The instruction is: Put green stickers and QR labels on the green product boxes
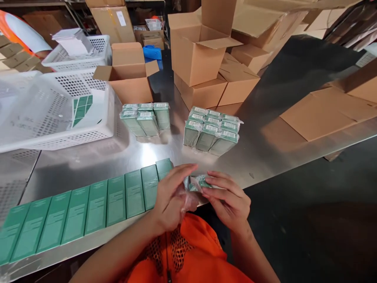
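Note:
Near the table edge, a small green box (200,181) in clear plastic wrap sits between my two hands, mostly hidden by them. My left hand (172,198) curls around its left side, with loose plastic film (188,199) bunched at the palm. The fingers of my right hand (228,198) press on the box's right end. To the left, a row of upright-printed green boxes (116,200) lies side by side along the table edge; its last box touches the area beside my left hand.
Plastic-wrapped green boxes stand beyond my hands in a left group (144,122) and a right group (210,131). White baskets (108,118) are at left. Open cartons (132,90) and stacked cartons (203,59) stand behind; another carton (319,114) lies right. A person's arm (25,33) shows at upper left.

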